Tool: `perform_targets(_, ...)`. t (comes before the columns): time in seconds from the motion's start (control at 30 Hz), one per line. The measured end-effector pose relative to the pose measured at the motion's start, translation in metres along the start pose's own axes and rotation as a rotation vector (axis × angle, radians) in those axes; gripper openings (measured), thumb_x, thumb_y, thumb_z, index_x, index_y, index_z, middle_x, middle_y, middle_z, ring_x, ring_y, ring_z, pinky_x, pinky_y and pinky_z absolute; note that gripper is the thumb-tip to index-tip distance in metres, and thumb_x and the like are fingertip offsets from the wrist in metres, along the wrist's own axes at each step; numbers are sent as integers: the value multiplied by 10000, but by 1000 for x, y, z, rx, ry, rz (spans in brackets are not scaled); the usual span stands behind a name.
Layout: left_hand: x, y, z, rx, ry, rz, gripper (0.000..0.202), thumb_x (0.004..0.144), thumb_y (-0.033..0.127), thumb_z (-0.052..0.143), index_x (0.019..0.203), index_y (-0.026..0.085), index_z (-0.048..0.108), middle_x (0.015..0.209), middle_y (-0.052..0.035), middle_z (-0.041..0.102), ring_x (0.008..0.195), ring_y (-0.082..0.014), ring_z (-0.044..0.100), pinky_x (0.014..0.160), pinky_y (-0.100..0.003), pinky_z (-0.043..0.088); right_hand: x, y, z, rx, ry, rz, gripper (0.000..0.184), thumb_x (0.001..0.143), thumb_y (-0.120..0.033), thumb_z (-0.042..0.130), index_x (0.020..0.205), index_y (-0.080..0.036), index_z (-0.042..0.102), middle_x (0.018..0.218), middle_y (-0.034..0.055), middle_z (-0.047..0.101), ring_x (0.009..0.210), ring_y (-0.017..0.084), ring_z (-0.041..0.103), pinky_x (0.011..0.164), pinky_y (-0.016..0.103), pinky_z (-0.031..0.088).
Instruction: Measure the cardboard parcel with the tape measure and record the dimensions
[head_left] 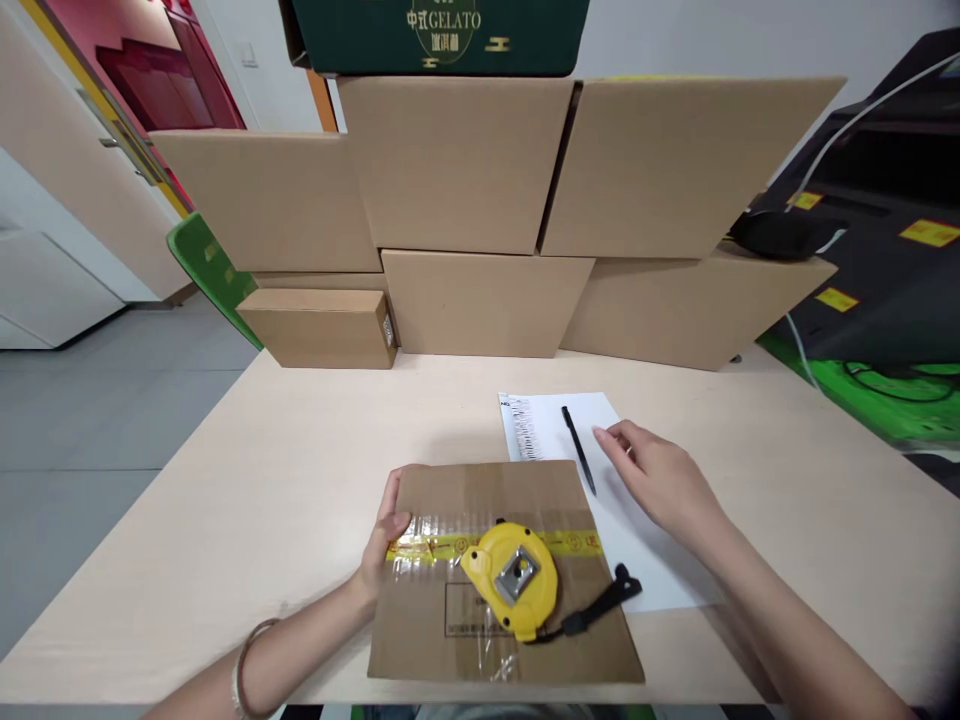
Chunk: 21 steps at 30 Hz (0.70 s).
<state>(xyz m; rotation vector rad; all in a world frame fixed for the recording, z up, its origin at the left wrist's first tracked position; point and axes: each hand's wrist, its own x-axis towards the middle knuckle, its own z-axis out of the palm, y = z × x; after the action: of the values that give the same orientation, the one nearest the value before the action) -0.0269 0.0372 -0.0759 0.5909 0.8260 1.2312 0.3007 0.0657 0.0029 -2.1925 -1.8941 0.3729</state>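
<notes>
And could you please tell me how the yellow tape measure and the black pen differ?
Shape: the tape measure is broad and rounded; the pen is slim and straight.
Colour: the tape measure is mostly yellow, with a black strap; the pen is black.
Place: the tape measure lies on the cardboard package, the pen on the white paper.
Both are lying down, and both show black.

One pen (pixel 578 450), one tape measure (pixel 516 580)
</notes>
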Motion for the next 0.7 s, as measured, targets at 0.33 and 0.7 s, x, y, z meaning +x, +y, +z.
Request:
perform_targets(0.33, 16, 16, -5, 445, -107, 243, 705, 778, 529, 731, 1402, 315, 483, 1342, -72, 584, 1313, -347, 493, 1072, -446, 400, -76, -70, 10, 171, 63, -657, 605, 788, -603, 736, 1147, -125, 646, 1082, 170, 676, 954, 335, 626, 817, 529, 531)
perform_targets(0.7, 21, 20, -5, 311, -261, 214, 531, 932, 656, 482, 1015, 202, 744, 1234, -99, 695, 1403, -350, 432, 1198, -447, 283, -34, -100, 1, 1128, -839, -380, 604, 867, -444, 690, 1338, -346, 324, 1218, 59, 559, 856, 200, 717, 562, 322, 597)
